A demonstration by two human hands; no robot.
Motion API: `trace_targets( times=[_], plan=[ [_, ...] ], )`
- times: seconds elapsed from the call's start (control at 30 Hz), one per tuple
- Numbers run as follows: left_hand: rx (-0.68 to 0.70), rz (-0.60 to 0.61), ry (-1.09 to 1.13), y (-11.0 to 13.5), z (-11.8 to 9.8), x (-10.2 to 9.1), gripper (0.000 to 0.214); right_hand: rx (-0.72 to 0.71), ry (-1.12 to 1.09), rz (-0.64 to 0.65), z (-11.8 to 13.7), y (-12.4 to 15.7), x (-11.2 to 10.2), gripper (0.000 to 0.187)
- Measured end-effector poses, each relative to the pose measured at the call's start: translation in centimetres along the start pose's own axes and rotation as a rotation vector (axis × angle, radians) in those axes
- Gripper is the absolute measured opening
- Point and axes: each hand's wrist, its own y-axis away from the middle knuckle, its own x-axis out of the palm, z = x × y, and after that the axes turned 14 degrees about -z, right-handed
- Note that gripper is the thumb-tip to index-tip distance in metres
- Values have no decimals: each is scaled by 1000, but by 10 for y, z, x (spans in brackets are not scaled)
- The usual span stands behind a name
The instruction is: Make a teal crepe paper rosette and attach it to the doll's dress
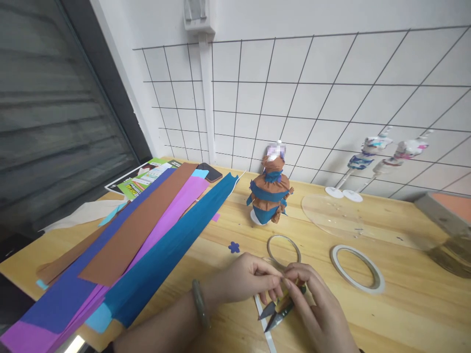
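My left hand and my right hand meet near the table's front edge, fingertips pinched together on something small I cannot make out. The right hand also grips small scissors, blades apart and pointing down-left. A white strip of tape runs under the hands toward the table edge. A thin tape ring lies just behind my fingers. A small paper-dressed doll in brown and blue stands further back. A green bangle is on my left wrist.
Long crepe paper strips in blue, teal, brown and purple cover the left of the wooden table. A wider tape ring, a clear round plate, two dolls on stands, a phone, a booklet and a wire wall grid lie beyond.
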Motion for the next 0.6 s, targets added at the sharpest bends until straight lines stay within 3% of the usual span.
trace_targets(
  times=[0.43, 0.6],
  plan=[
    [33, -85, -51, -2, 3, -1, 29, 147, -124, 27, 4, -2, 0, 15],
    [11, -87, 15, -4, 6, -3, 28, 76, -127, 1, 1, -2, 0, 12]
  ],
)
